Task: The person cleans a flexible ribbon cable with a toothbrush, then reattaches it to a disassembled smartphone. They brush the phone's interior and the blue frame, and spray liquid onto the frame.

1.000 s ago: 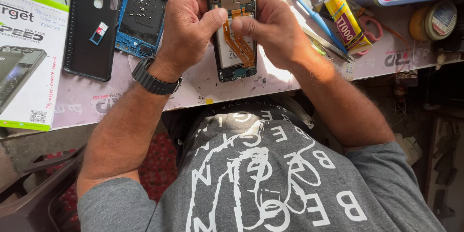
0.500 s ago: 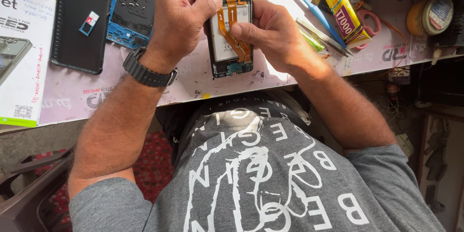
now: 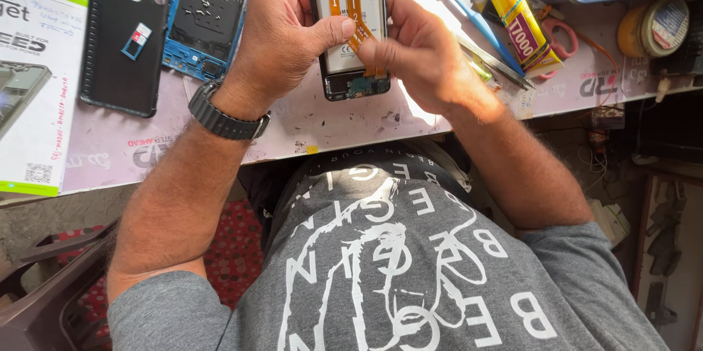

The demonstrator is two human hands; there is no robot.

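Your left hand [image 3: 282, 36] still steadies the opened phone [image 3: 350, 29] on the bench [image 3: 344, 128]; your right hand [image 3: 421, 54], fingers pinching the orange flex cable [image 3: 353, 7], has slid lower.

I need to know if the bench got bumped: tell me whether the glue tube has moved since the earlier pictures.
No. The glue tube lies beside the blue brush as before; only the camera shifted.
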